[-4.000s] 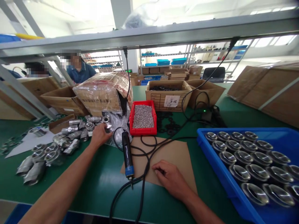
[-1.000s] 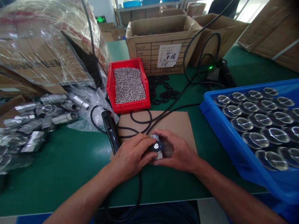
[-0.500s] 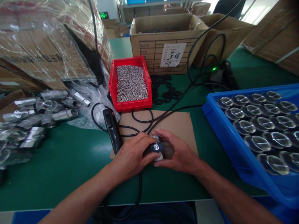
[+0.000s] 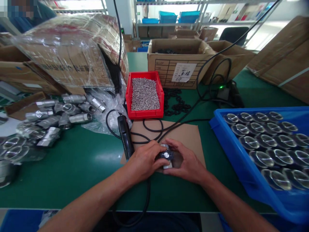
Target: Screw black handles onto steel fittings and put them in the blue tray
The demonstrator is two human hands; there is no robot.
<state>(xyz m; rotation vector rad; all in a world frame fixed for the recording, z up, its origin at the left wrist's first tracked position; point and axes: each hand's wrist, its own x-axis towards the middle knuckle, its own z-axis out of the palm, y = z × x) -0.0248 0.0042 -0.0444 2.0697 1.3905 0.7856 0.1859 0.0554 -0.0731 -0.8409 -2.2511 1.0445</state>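
Over the cardboard sheet [image 4: 190,138], both of my hands are closed around a small metal valve body [image 4: 167,166]. A black piece [image 4: 170,156] with a bright round centre sits on top of it. My left hand [image 4: 143,159] pinches the black piece between thumb and fingers. From the other side, my right hand [image 4: 189,161] grips the valve body's two ends with thumb and fingers. Fingers hide much of the valve body. Just left of my left hand lies a black corded electric screwdriver [image 4: 125,137].
A red bin [image 4: 145,114] of small metal screws stands behind the sheet, beside loose black rings [image 4: 177,106]. Metal fittings [image 4: 65,120] lie piled at left. At right, a blue tray [image 4: 231,154] holds rows of round-ended metal parts. Cables cross the table; cardboard boxes [image 4: 164,72] stand behind.
The view has tilted up, showing more shelving and a person at the far left. My hands keep nearly the same hold on the valve body and its black piece.
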